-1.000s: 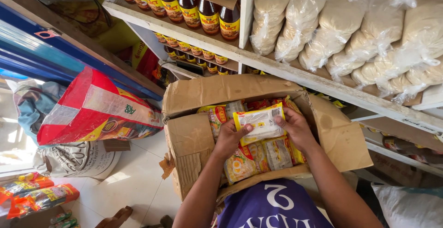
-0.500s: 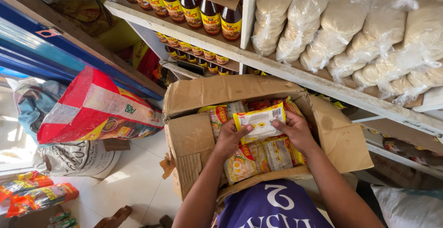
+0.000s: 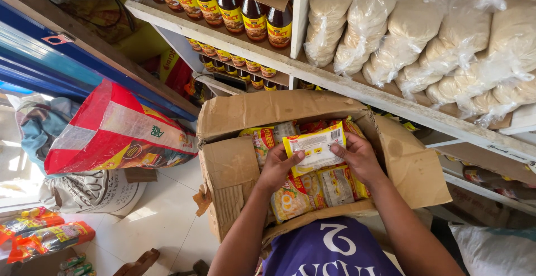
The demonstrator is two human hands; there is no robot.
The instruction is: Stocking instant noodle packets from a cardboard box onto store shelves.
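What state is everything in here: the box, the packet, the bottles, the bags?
Cardboard box: open, flaps folded out, torn at one corner, full of packets.
Yellow packet: sealed, held above the box by both hands.
Left hand: gripping the packet's left edge.
Right hand: gripping its right edge.
Sauce bottles: upright on the shelf.
Clear bags: tied shut, stacked.
Red sack: lying on its side.

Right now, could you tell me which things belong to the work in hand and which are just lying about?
In hand:
left hand
right hand
yellow noodle packet
open cardboard box

Lying about:
sauce bottles
white bagged goods
red woven sack
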